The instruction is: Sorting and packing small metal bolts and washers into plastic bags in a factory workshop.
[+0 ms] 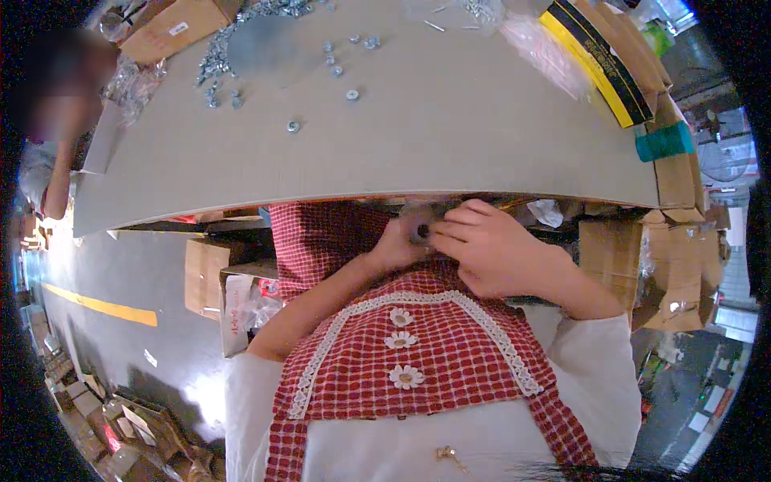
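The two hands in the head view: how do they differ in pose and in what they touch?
The left hand sits mostly hidden behind the round dark part, only its fingers showing; the right hand lies in plain view, back up. The left hand cups the part from the left; the right hand's fingers press on it from the right. Both work close together just below the table edge, over the red checked apron.

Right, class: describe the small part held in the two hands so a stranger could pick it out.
Find the grey table, then look just below its near edge. There the left hand and right hand meet on a small dark round part, unlike the shiny nuts scattered on the tabletop.
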A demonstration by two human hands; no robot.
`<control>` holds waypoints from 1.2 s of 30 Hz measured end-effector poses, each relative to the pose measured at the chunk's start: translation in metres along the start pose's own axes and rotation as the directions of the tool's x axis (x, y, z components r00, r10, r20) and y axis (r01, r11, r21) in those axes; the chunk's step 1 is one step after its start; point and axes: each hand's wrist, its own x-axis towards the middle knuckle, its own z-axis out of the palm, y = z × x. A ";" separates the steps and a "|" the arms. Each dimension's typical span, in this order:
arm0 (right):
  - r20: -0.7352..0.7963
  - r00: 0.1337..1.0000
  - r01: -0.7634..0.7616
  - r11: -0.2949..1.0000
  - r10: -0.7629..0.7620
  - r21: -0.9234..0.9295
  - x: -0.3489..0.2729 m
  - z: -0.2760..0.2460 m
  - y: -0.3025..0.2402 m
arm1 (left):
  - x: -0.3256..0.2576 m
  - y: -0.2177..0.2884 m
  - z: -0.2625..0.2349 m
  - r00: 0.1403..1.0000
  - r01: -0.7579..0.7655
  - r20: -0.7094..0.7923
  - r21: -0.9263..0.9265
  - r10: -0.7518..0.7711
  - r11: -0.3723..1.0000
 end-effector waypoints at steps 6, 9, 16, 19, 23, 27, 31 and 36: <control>-0.176 0.984 0.012 0.996 -0.028 -0.089 0.002 -0.023 0.002 | 0.015 0.023 -0.004 0.995 -0.103 -0.003 0.025 0.103 0.994; -0.035 0.999 0.001 1.000 -0.002 -0.030 0.013 -0.012 -0.007 | 0.004 -0.008 0.000 0.999 0.038 0.039 -0.027 -0.037 0.999; -0.038 0.976 0.220 0.959 -0.216 0.182 0.021 -0.018 0.008 | -0.006 0.016 -0.040 0.925 0.125 0.365 -0.028 -0.106 0.992; -0.073 0.972 0.236 0.944 -0.225 0.231 0.028 -0.049 -0.006 | -0.039 -0.006 -0.069 0.963 0.099 0.261 -0.083 -0.074 0.992; -0.219 0.959 0.250 0.902 -0.181 0.351 0.051 -0.062 -0.013 | -0.048 0.090 -0.118 0.977 0.170 0.181 -0.331 -0.114 0.928; -0.269 0.917 0.356 0.907 -0.293 0.226 0.091 -0.081 -0.031 | -0.023 0.126 -0.131 0.999 0.002 0.037 -0.207 0.006 0.978; -0.346 0.884 0.400 0.893 -0.315 0.207 0.095 -0.092 -0.016 | 0.011 0.140 -0.134 0.997 -0.074 -0.016 -0.197 0.073 0.978; -0.572 0.817 0.247 0.942 -0.077 0.226 0.069 -0.095 0.004 | 0.052 0.167 -0.136 0.979 -0.190 -0.107 -0.178 0.173 0.965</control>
